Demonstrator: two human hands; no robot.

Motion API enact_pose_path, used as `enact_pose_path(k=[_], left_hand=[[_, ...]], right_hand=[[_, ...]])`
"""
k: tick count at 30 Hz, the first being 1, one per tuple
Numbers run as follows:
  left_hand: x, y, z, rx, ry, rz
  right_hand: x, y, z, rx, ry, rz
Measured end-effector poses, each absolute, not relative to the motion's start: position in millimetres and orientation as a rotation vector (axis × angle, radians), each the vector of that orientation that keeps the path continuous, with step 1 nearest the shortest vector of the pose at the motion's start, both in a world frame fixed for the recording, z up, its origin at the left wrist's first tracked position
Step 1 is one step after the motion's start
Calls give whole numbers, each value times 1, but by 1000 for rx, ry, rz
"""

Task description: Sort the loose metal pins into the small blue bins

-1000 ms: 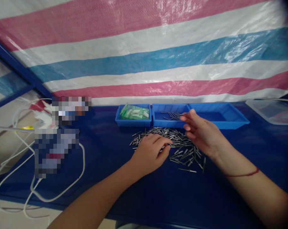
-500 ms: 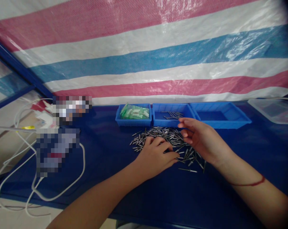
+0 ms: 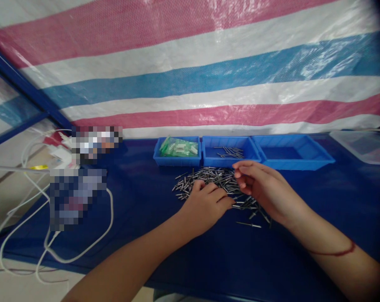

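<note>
A heap of metal pop rivets [image 3: 216,173] lies on the blue tabletop in front of the bins. My left hand [image 3: 205,207] rests on the near side of the heap, fingers curled down into it and thumb drawn in. Its fingertips are hidden, and some rivet ends show by the thumb. Over the heap's right side is my right hand [image 3: 262,184], its fingers bent inward and close together. Whatever they may hold does not show. One loose rivet [image 3: 249,225] lies nearer to me. More rivets [image 3: 230,152] are in the middle blue bin [image 3: 229,162].
The left blue bin [image 3: 177,161] holds a green bag [image 3: 179,147] with white pieces. To the right stand another blue bin [image 3: 303,163] and a clear plastic lid or tray [image 3: 359,147]. White cables [image 3: 111,209] loop at the left. A striped sheet [image 3: 190,84] hangs behind.
My left thumb has closed in toward the fingers at the heap. My right hand has dropped slightly toward the rivets, its fingers more bent. The view has shifted a little.
</note>
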State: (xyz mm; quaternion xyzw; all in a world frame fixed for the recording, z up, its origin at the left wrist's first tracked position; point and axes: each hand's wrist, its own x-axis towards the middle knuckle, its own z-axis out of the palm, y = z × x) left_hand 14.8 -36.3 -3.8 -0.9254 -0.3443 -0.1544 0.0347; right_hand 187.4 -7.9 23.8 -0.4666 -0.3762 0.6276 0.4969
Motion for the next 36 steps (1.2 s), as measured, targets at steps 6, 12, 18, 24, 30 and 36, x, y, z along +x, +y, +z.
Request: enact_pose_path(k=[6,12,18,24,30,36], left_hand=[[15,-37,-2,-2818,-1081,-439],[15,-38,-3,-2814,-1075,-403],[13,-37,-6,-2784,-1092,-393],[13,-36,-4,-2761,-1120,-406],[12,-37,-2,-2786,-1112,-456],[9,-39,0,-2777,-1056,-429]], right_hand=[[186,-9,25,-1157,-948,1544],[185,-10,23,-1149,-988,1554],[184,-10,23,-1149,-970,1581],[183,-11,27,-1181,-973,1584],[183,-11,27,-1177,-985,1590],[184,-11,26,-1168,-973,1614]])
